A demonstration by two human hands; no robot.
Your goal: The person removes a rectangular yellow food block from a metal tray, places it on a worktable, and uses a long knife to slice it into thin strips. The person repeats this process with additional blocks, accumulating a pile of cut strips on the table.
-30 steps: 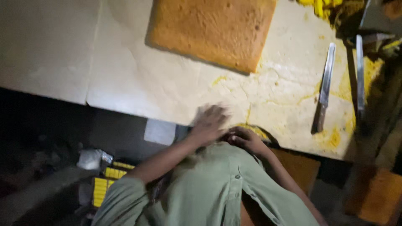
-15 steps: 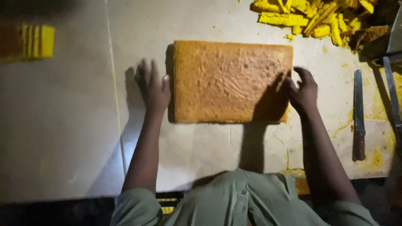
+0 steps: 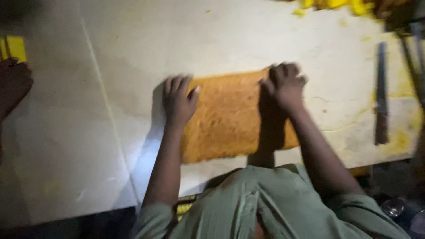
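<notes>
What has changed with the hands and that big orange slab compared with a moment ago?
Half a second ago the hands gripped the slab's two side edges. Now the left hand lies on the left end of the orange slab, and the right hand has shifted onto its far edge. The slab sits nearer the table's front edge. The knife stays at the right, and the yellow scraps at the far side.

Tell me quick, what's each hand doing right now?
Left hand: open, fingers spread, resting on the left edge of the orange cake slab.
Right hand: fingers curled on the slab's far right edge; grip unclear.
</notes>
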